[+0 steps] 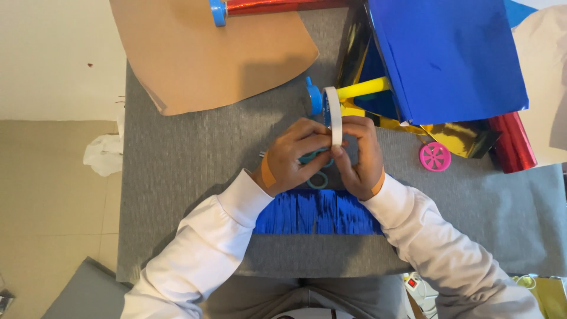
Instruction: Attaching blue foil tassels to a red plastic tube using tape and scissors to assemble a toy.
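both hands, left hand [290,158] and right hand [361,158], have their grip clenched on a white tape roll [335,115], seemingly over teal-handled scissors [317,177], above fringed blue foil [319,212] on the grey counter [177,177].

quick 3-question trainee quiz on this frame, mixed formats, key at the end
1. True or false: the white tape roll lies flat on the grey mat.
2. What lies under the wrists? A) blue fringed foil B) a red cup C) a book
3. Which hand has scissors under its fingers?

Key: 1 false, both hands hold it on edge. 2 A. 3 the left hand; the right hand pinches the roll.
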